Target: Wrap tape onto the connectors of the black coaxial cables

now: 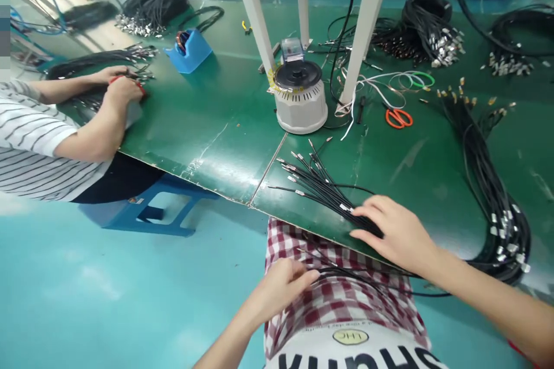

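My right hand (396, 230) lies flat with fingers spread on a bundle of thin black cables (320, 184) at the near edge of the green table (208, 121). The cables fan out to the upper left, ending in small metal connectors. My left hand (283, 285) is below the table edge over my checked lap, fingers pinched on the black cables that hang down there.
A white round machine (300, 98) stands mid-table beside white frame legs. Orange scissors (398, 118) lie to its right. A long cable bundle (493, 196) curves along the right. A person in a striped shirt (38, 144) works at the left, near a blue tape dispenser (188, 49).
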The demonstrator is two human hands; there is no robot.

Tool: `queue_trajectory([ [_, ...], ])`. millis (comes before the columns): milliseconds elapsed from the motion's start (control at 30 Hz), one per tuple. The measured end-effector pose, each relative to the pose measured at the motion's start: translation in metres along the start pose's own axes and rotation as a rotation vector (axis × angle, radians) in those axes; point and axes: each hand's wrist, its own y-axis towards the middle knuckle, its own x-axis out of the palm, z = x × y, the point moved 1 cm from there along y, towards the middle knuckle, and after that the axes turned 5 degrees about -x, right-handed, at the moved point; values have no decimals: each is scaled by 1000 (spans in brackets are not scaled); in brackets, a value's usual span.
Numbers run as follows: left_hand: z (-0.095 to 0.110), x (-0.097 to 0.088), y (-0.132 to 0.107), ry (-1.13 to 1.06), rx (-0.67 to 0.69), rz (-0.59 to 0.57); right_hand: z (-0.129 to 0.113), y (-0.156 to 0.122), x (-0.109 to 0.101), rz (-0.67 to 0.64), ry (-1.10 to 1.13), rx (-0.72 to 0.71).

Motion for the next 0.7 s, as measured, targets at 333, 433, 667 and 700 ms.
queue_trajectory([
  [333, 51, -7, 24, 32, 259, 347, -14, 75, 26, 25, -91, -85],
  [433, 52, -7, 34, -46, 296, 412, -15, 72, 24, 37, -97, -92],
  [667, 47, -7, 35, -101, 318, 431, -22, 86, 29, 2, -181, -130],
  [700, 47, -7, 34, -121, 319, 437, -21, 86, 29, 7, -175, -131],
])
